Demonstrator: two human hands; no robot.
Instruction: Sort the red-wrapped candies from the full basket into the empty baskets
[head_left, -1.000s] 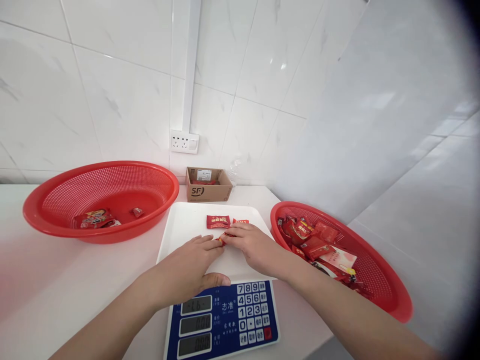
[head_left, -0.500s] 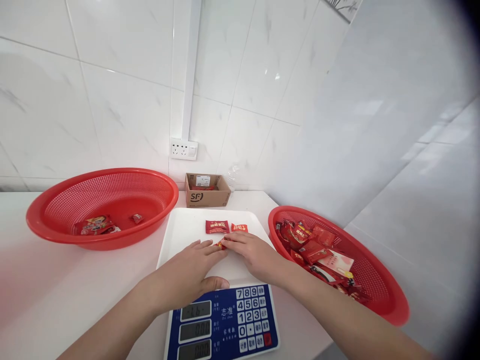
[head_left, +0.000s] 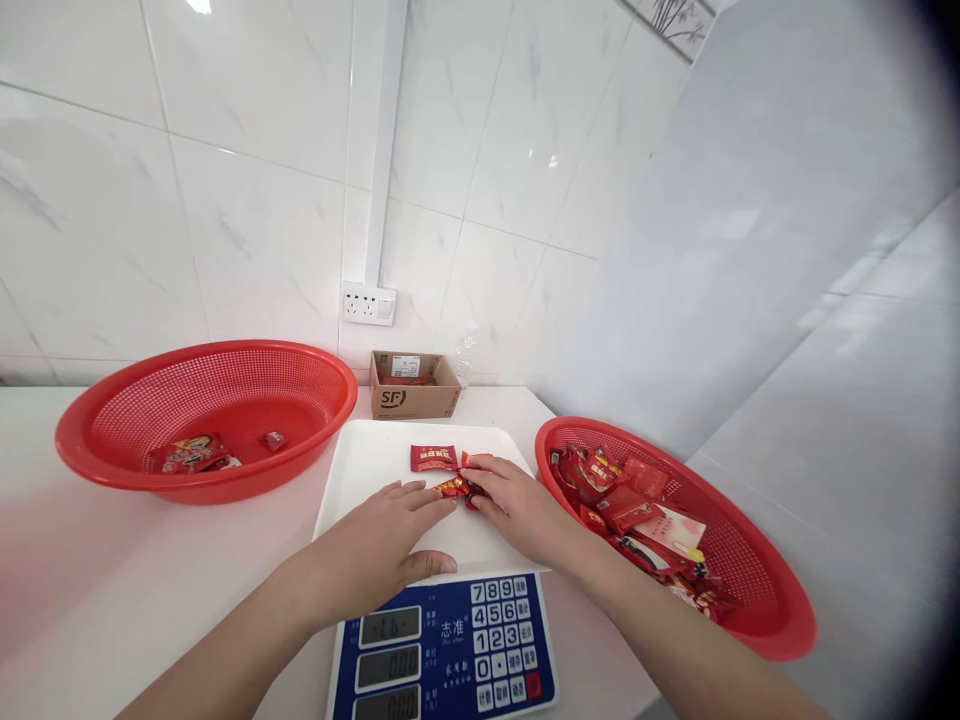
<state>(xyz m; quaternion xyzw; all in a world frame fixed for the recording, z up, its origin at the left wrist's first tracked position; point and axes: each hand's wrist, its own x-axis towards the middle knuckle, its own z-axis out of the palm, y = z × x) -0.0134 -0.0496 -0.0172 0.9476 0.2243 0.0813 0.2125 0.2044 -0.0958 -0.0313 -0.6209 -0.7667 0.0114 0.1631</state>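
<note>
My left hand (head_left: 379,545) lies flat on the white scale tray (head_left: 360,480), fingers stretched out, fingertips touching a small red and gold candy (head_left: 450,487). My right hand (head_left: 514,505) rests on the tray beside it, fingers curled over small red packets (head_left: 474,462) and pinching the same candy's other end. A flat red packet (head_left: 433,458) lies just beyond both hands.
A blue scale panel (head_left: 442,655) with keypad sits below the tray. A big red basket (head_left: 206,415) at left holds a few packets. A red basket (head_left: 675,530) at right holds several red packets. A small cardboard box (head_left: 415,385) stands by the tiled wall.
My right hand has drawn the orange-red packet in under its fingers and curled more. The left hand has hardly moved. The camera has tilted slightly upward.
</note>
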